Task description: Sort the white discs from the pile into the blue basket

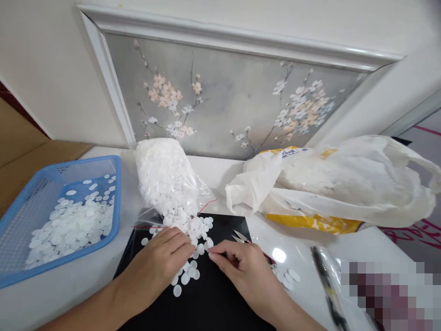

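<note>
Small white round discs [193, 230] spill from a clear plastic bag [165, 177] onto a black mat [206, 303]. My left hand [161, 262] rests palm down on the discs, fingertips pinching at one. My right hand [241, 269] holds small thread snips [240, 237] whose blades point up and left, and its fingertips meet the left hand's at a disc near the pile. A thin red thread [206, 206] lies by the bag's mouth.
A blue plastic basket [20, 257] at the left holds many white discs. A large white and yellow plastic bag [337, 184] lies at the right. A black pen [325, 280] in clear wrap lies front right. A floral panel [223, 101] stands behind.
</note>
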Available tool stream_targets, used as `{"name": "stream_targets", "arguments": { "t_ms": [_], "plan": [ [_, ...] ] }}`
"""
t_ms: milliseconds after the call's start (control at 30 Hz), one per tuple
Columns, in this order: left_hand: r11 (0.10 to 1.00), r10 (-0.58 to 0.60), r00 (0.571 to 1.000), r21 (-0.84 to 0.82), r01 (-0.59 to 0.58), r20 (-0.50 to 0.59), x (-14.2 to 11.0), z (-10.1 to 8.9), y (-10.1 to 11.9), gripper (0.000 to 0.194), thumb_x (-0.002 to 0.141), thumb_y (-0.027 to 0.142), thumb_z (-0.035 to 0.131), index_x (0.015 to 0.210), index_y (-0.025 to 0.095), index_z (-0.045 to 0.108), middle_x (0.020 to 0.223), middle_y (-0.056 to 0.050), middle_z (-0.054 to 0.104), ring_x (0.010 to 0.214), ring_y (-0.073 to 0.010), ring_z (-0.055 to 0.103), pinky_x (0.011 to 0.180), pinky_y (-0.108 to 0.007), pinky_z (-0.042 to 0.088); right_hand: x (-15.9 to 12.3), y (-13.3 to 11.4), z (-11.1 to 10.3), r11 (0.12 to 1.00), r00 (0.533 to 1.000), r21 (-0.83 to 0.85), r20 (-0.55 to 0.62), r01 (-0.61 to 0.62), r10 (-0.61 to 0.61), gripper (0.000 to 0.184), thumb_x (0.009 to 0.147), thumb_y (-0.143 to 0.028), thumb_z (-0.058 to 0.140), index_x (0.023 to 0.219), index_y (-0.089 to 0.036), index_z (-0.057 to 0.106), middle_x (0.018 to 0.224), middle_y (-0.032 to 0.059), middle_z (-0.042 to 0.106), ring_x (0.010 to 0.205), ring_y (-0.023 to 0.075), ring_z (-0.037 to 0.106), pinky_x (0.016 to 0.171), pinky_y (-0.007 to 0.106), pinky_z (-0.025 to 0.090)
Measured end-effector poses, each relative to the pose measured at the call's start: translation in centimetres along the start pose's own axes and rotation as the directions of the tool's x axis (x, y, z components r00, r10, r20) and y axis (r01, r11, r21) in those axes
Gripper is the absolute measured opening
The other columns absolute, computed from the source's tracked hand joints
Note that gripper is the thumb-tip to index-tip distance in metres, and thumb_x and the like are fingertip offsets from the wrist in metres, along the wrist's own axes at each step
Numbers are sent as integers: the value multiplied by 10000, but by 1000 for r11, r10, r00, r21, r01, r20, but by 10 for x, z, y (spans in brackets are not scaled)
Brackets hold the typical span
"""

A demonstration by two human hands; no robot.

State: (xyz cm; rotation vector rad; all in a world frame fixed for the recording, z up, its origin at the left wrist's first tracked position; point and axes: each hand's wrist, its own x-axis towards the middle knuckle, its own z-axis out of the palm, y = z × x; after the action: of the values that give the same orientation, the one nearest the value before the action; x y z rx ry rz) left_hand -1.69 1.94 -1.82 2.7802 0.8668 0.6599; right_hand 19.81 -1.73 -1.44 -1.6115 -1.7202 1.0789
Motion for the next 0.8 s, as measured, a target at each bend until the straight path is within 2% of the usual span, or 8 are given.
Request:
{"name": "stream_targets", "arguments": {
  "t_ms": [100,200,300,433,533,633,733,800],
  "plan": [
    [998,-37,998,49,39,-49,5,5,1,243,972,114,418,992,189,649,850,-48,615,825,-197,563,796,-335,447,-3,-8,2,941,986,301,97,-156,133,293,838,-439,626,757,-169,709,591,-7,491,534,104,358,504,249,253],
    [994,-21,999,103,25,-36,7,8,1,224,961,88,432,1000,171,636,831,-47,567,812,-204,525,757,-334,423,-5,-11,6,759,951,575,220,-307,218,367,761,-506,716,743,-145,651,498,-73,300,454,59,185,447,242,130],
    [991,-8,1000,131,10,-14,6,7,0,202,919,32,468,938,158,625,809,-41,521,791,-205,485,729,-333,389,-6,-11,8,623,934,696,282,-356,219,407,717,-503,769,712,-138,588,446,-106,248,420,38,139,432,244,77],
    [989,7,998,145,1,-57,5,5,0,184,889,12,475,840,145,593,810,-39,498,785,-202,466,731,-335,359,-5,-8,9,603,931,712,306,-361,197,438,721,-516,767,700,-131,561,402,-106,299,389,23,138,421,240,40],
    [999,-30,994,37,34,-109,6,4,2,180,881,13,474,827,153,573,821,-30,493,800,-187,475,743,-314,364,-3,-6,9,566,929,739,321,-366,182,434,734,-513,759,730,-126,562,448,-52,479,369,12,157,413,235,35],
    [974,-171,978,-171,149,-118,6,2,4,177,851,13,476,800,170,542,800,-3,499,777,-146,501,706,-255,382,-3,-6,9,529,937,776,316,-344,147,418,756,-496,746,743,-120,564,604,34,646,362,2,189,409,234,57],
    [912,-311,947,-306,274,-78,5,-2,6,164,806,39,479,724,181,480,808,14,538,743,-113,540,675,-223,395,-3,-8,8,540,943,776,308,-326,125,375,792,-450,725,751,-111,571,736,91,706,377,1,224,423,237,80],
    [894,-348,934,-328,307,-75,5,-3,6,161,791,65,472,688,185,443,877,9,588,796,-116,581,697,-222,407,-4,-11,7,560,942,762,314,-327,123,331,807,-407,716,786,-106,582,790,107,717,389,4,241,434,240,90]
  ]
}}
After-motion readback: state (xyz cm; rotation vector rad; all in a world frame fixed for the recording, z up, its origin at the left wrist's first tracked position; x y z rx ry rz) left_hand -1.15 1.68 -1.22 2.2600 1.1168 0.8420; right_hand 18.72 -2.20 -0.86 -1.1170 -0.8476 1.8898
